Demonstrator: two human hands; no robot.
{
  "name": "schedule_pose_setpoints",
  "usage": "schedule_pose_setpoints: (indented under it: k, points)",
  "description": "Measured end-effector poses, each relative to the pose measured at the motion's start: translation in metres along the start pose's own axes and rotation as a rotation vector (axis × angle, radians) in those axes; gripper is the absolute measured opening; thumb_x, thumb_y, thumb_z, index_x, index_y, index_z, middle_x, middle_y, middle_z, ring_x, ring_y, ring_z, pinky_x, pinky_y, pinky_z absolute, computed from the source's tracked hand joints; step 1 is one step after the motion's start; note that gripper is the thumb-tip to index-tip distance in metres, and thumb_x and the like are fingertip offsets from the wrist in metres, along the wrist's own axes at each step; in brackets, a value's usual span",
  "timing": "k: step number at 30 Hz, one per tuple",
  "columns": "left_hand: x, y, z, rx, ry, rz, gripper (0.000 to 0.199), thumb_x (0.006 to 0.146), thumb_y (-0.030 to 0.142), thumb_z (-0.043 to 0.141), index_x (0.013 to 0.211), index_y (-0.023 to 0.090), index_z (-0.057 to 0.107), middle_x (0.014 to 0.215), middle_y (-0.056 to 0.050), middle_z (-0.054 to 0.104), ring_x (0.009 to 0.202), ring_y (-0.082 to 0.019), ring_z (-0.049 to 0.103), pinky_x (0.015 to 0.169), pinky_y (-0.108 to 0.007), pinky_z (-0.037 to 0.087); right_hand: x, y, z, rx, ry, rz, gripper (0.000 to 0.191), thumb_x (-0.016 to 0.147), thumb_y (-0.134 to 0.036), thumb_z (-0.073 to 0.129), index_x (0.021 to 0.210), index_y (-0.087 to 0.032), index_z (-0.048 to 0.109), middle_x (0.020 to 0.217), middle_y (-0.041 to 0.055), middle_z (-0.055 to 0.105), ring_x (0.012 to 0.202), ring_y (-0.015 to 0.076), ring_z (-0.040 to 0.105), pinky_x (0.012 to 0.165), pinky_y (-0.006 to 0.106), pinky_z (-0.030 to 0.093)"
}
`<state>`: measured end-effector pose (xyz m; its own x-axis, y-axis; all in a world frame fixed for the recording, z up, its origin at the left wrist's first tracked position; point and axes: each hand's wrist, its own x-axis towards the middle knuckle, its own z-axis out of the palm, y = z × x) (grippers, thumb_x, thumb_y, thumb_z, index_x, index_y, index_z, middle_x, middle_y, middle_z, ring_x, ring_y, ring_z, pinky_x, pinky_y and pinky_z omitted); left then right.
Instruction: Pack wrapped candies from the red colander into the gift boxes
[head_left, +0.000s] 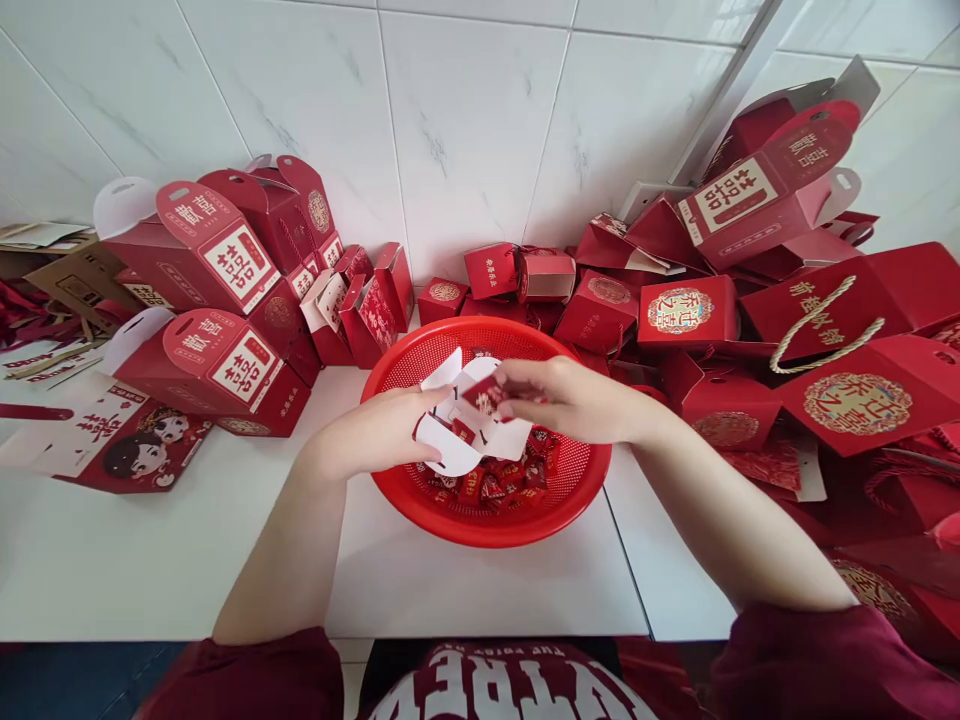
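A: What is the left hand (386,428) doing?

B: Gripping the left side of an open box (450,452), white on the inside, with the thumb at its near flap.

A: And the right hand (564,398)?

B: Its thumb and fingers pinch a small red packet (486,396) over the box's opening. The packet is too blurred to read. Something red shows inside the box as well.

A: Start from the near side, then. Where is that box?

B: Past the bare near strip of the white table (480,595) stands a red basket (491,535) with a perforated wall. The box is held within its rim, and red-wrapped sweets (510,485) lie at the bottom. Whether the box touches them, I can't tell.

A: What's to the left?

B: A printed carton (161,455) with cartoon figures, and just beyond it a red handled box (240,375). More like it are farther back.

A: And to the right?

B: A crowded heap of red boxes, among them one with a round gold emblem (857,412) and, beyond that, one with a rope handle (799,322).

A: Farthest off?

B: Small red boxes (491,270) behind the basket, then the marbled tile wall (480,120).
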<state>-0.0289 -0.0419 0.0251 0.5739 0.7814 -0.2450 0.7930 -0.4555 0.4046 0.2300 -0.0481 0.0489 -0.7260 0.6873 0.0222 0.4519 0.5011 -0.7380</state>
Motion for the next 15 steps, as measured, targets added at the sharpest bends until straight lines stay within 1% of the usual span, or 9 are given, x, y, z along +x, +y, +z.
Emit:
schedule_pose_setpoints:
  k: [2,3,5,7,9,11,13,15]
  points:
    - [-0.001,0.002,0.001,-0.007,-0.048,-0.028,0.049,0.075,0.037,0.067,0.123,0.027,0.066,0.104,-0.004,0.073,0.086,-0.023,0.067,0.066,-0.028,0.044,0.005,0.0,-0.002,-0.104,0.144,0.054,0.012,0.095,-0.023,0.052,0.102,-0.018,0.06,0.092,0.0019,0.069,0.078,0.0145,0.06,0.072,0.027,0.045]
    - [-0.002,0.002,0.002,-0.007,-0.071,-0.055,0.037,0.075,0.037,0.066,0.11,0.026,0.071,0.091,-0.002,0.072,0.074,-0.021,0.065,0.059,-0.028,0.041,0.009,0.001,-0.001,-0.137,0.184,0.06,0.012,0.094,-0.022,0.054,0.101,-0.018,0.062,0.093,0.0019,0.069,0.079,0.0147,0.061,0.073,0.027,0.045]
    - [-0.002,0.0,0.003,-0.001,-0.104,-0.119,0.019,0.073,0.038,0.067,0.084,0.023,0.073,0.068,-0.001,0.065,0.058,-0.018,0.057,0.051,-0.029,0.033,0.019,0.006,0.005,-0.186,0.214,0.023,0.013,0.093,-0.021,0.057,0.101,-0.018,0.067,0.096,0.0022,0.07,0.085,0.0149,0.062,0.077,0.026,0.045]
    - [-0.002,-0.004,0.004,0.009,-0.099,-0.167,0.017,0.07,0.039,0.069,0.068,0.021,0.068,0.059,0.0,0.059,0.052,-0.016,0.051,0.048,-0.03,0.028,0.031,0.01,0.013,-0.255,0.224,-0.025,0.014,0.091,-0.021,0.061,0.101,-0.019,0.071,0.098,0.0027,0.07,0.09,0.0155,0.063,0.078,0.025,0.045]
    - [-0.001,-0.009,0.005,0.004,-0.083,-0.188,0.018,0.069,0.038,0.069,0.064,0.021,0.066,0.058,0.0,0.058,0.052,-0.015,0.05,0.048,-0.03,0.027,0.043,0.013,0.024,-0.39,0.197,-0.007,0.015,0.09,-0.022,0.064,0.102,-0.02,0.073,0.1,0.004,0.069,0.091,0.0174,0.063,0.075,0.025,0.045]
    - [0.0,-0.014,0.006,-0.01,-0.085,-0.184,0.016,0.069,0.037,0.068,0.066,0.021,0.068,0.061,0.0,0.061,0.054,-0.016,0.052,0.05,-0.029,0.029,0.057,0.012,0.036,-0.585,0.121,0.066,0.018,0.091,-0.021,0.061,0.106,-0.019,0.072,0.104,0.0072,0.069,0.092,0.0204,0.065,0.071,0.026,0.046]
    - [0.001,-0.017,0.006,-0.027,-0.093,-0.17,0.015,0.07,0.036,0.067,0.069,0.022,0.07,0.064,0.0,0.065,0.059,-0.017,0.056,0.054,-0.029,0.032,0.071,0.011,0.048,-0.762,0.04,0.13,0.022,0.094,-0.016,0.053,0.107,-0.014,0.071,0.106,0.0129,0.069,0.095,0.025,0.066,0.07,0.029,0.049]
    - [0.001,-0.018,0.007,-0.036,-0.098,-0.152,0.017,0.07,0.037,0.067,0.069,0.021,0.071,0.066,-0.001,0.067,0.062,-0.017,0.059,0.056,-0.029,0.034,0.083,0.01,0.061,-0.857,-0.014,0.167,0.026,0.094,-0.01,0.046,0.103,-0.008,0.07,0.101,0.0184,0.07,0.094,0.0292,0.068,0.072,0.034,0.051]
